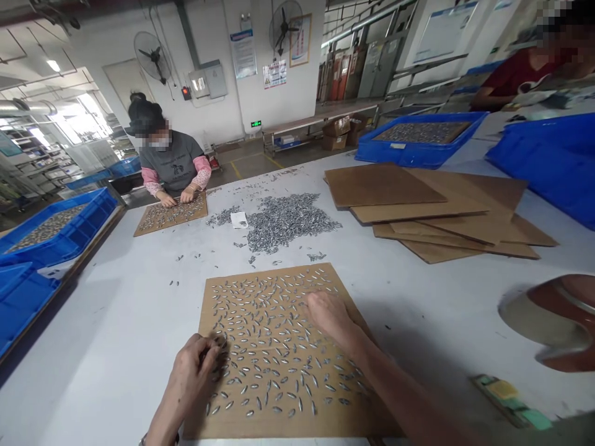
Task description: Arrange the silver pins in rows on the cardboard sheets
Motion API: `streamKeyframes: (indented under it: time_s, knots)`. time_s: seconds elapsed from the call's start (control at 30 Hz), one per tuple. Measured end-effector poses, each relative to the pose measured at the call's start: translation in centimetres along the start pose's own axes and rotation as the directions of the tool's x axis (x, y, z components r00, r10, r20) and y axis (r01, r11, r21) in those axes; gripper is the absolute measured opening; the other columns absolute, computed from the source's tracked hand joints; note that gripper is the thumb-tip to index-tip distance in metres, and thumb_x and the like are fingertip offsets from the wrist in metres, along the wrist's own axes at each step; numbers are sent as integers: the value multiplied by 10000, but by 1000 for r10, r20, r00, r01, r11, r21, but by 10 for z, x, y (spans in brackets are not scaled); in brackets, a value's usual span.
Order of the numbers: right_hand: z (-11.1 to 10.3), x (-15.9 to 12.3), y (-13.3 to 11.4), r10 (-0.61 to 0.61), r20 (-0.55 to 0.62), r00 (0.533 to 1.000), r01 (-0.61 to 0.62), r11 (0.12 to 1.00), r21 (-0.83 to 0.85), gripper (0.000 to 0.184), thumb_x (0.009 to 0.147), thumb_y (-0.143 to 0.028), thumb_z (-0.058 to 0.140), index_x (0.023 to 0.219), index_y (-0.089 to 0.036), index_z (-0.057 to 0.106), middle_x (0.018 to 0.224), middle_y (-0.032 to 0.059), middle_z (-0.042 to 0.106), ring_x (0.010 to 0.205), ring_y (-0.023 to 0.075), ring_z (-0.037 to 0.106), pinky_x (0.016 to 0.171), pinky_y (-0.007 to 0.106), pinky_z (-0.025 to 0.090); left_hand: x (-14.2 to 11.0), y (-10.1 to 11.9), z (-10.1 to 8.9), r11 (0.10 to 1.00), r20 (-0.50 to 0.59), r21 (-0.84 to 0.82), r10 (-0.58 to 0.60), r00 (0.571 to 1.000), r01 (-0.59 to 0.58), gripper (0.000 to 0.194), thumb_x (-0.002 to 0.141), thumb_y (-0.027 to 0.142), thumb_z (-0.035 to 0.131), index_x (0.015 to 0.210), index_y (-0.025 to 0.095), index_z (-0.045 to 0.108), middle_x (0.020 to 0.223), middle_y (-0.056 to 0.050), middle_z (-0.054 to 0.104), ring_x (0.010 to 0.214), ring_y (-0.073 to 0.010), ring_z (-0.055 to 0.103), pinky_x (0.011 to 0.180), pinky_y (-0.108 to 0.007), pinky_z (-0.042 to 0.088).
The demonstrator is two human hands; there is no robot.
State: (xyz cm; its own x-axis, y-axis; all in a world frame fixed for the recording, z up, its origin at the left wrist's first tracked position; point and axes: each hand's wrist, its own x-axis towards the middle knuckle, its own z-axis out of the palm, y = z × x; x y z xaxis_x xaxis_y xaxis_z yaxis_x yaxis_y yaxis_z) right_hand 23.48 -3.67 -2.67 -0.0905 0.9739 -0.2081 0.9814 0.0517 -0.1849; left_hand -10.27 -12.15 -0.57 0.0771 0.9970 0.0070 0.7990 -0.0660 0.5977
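Observation:
A brown cardboard sheet (223,427) lies before me, covered with many small silver spindle-shaped metal pieces (277,409) set apart from one another. At its left edge is my left hand (193,362), thumb and fingers pinched together; whatever is between them is hidden. My right hand (329,314) is over the upper right of the sheet with its fingers curled down and closed among the pieces. I cannot make out what its fingertips hold. Beyond the sheet, a large heap of the same metal pieces (292,220) is spread on the white table (125,316).
Cardboard sheets (395,186) are stacked at the right. Blue trays (413,155) stand behind them, and more blue trays (60,229) line the left side. Across the table a person (171,161) works over another cardboard sheet (171,217). A second person (520,77) is at the far right.

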Motion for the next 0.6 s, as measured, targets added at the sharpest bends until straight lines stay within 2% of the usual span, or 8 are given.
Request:
streamKeyframes:
  time_s: [0.2, 0.33, 0.5, 0.6]
  knots:
    - [8, -3, -1, -17, -14, 1000, 17, 1000, 11, 289, 980, -205, 525, 792, -151, 737, 794, 133, 725, 747, 224, 695, 567, 280, 307, -1, -1, 2, 1000, 15, -18, -2, 1000, 2, 407, 975, 532, 466, 837, 233, 704, 875, -60, 682, 723, -207, 653, 685, -339, 508]
    - [5, -3, 2, -45, -29, 999, 45, 999, 1, 298, 973, -168, 514, 740, -162, 701, 729, 99, 681, 664, 186, 643, 549, 279, 277, -1, -3, 2, 1000, 19, 0, -6, 1000, 6, 407, 982, 525, 459, 848, 227, 704, 871, -58, 674, 705, -200, 637, 681, -342, 489]
    - [-6, 7, 7, -136, -63, 989, 135, 991, -16, 284, 980, -120, 499, 782, -157, 699, 863, 99, 696, 750, 168, 631, 631, 274, 327, -3, 0, 0, 1000, 10, -18, -16, 1000, 17, 408, 979, 530, 464, 836, 229, 699, 873, -56, 669, 718, -204, 637, 692, -342, 490]
    - [-7, 13, 7, -179, -49, 983, 178, 984, -21, 205, 938, -114, 572, 793, -155, 710, 825, 84, 689, 756, 172, 635, 655, 273, 344, -4, 1, 0, 999, 16, -33, -22, 1000, 23, 404, 978, 526, 463, 844, 228, 701, 896, -63, 672, 739, -209, 644, 708, -345, 497]
